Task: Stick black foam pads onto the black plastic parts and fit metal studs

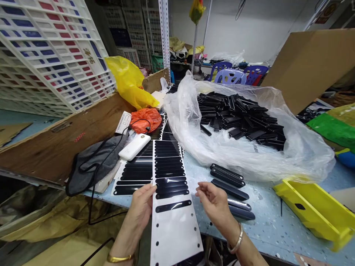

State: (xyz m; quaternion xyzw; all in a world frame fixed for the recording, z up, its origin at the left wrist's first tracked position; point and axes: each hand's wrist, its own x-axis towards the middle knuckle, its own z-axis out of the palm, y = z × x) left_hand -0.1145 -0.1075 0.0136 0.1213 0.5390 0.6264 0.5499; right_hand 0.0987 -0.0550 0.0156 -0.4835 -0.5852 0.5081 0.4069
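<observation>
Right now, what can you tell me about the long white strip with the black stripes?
The white backing strip is a long, smooth sheet, perhaps paper or film, with glossy black bar-shaped pieces stuck across it in a row. Round holes run along both edges at its bare near end. It stretches away from the person beside a similar sheet, and the left hand touches its left edge.

The white backing sheet (174, 240) of black strips (169, 173) runs off the bottom edge, its side partly hidden by the left hand (141, 207). The right hand (213, 203) covers the end of a dark bar (240, 204). Cloudy plastic film (183, 122) veils black slotted pieces (238, 118), and a yellow plastic tray (310, 210) blurs toward the right edge.
</observation>
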